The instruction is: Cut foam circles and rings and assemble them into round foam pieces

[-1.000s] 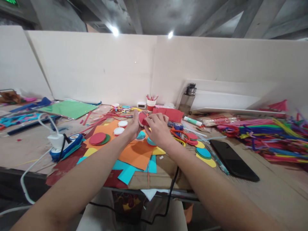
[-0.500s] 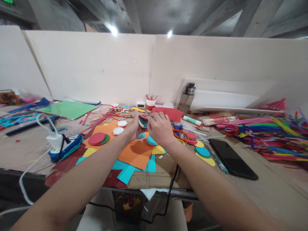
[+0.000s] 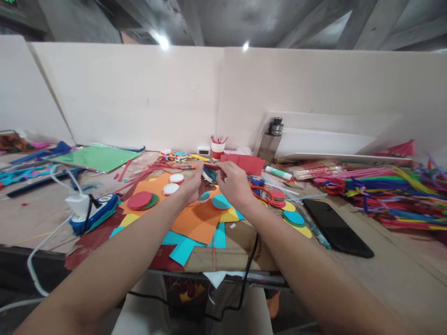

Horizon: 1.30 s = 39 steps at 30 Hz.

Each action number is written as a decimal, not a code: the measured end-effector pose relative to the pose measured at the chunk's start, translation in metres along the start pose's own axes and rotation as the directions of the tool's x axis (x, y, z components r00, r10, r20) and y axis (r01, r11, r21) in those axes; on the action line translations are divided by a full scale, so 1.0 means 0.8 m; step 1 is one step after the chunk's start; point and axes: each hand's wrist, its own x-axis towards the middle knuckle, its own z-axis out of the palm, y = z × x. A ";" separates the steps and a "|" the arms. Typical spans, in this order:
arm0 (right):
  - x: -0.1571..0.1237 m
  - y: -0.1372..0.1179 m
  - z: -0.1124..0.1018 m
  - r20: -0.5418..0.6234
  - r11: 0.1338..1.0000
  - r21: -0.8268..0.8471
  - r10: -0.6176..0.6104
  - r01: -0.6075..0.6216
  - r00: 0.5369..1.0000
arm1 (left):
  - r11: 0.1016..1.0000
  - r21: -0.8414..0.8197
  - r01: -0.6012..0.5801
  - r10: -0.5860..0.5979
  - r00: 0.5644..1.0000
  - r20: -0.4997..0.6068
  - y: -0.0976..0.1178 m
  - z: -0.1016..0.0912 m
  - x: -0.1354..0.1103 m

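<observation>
Over the orange paper, my left hand [image 3: 193, 186] grips a small round paper piece [image 3: 209, 175] with a dark teal face and a white rim. My right hand [image 3: 233, 180] closes on its right edge, and a reddish strip runs along the top between both hands. The fingertips partly hide the piece. Just beneath lie a teal-topped disc [image 3: 204, 197] and a blue-topped disc with a red edge [image 3: 221, 202]. To the left are two white-topped discs [image 3: 171, 189] and a red paper circle [image 3: 139, 200] overlapping a green one.
Orange sheets [image 3: 195, 225] cover the cardboard in front of me. At right are blue and yellow circles [image 3: 293, 218], orange-handled scissors [image 3: 267, 194], a black phone [image 3: 337, 227] and pipe cleaners [image 3: 387, 186]. A blue power strip [image 3: 96, 216] sits left; a bottle [image 3: 270, 142] stands behind.
The round piece has turned and shifted slightly right between my hands. My right fingers have moved a little, now pinching at its edge.
</observation>
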 end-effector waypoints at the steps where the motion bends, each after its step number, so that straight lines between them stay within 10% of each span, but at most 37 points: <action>1: 0.000 0.000 0.001 -0.002 1.000 0.031 -0.003 0.003 1.000 | 1.000 -0.005 -0.010 0.010 1.000 -0.006 0.001 -0.001 0.001; 11: 0.011 0.017 -0.006 -0.185 0.934 0.275 0.283 -0.227 0.941 | 0.999 -0.047 -0.009 0.000 0.984 -0.180 0.030 -0.013 0.004; 24: -0.011 -0.009 0.015 0.126 0.955 0.295 -0.042 0.003 0.991 | 0.984 -0.059 -0.167 0.130 0.908 -0.398 0.059 -0.051 0.017; 33: -0.024 0.005 0.009 0.618 0.978 0.177 -0.200 0.114 0.761 | 0.988 0.071 -0.135 0.152 0.915 -0.374 0.052 -0.049 0.015; 39: -0.025 0.008 0.010 0.522 0.991 0.106 -0.123 0.079 0.844 | 0.990 0.113 -0.087 0.117 0.950 -0.290 0.044 -0.040 0.011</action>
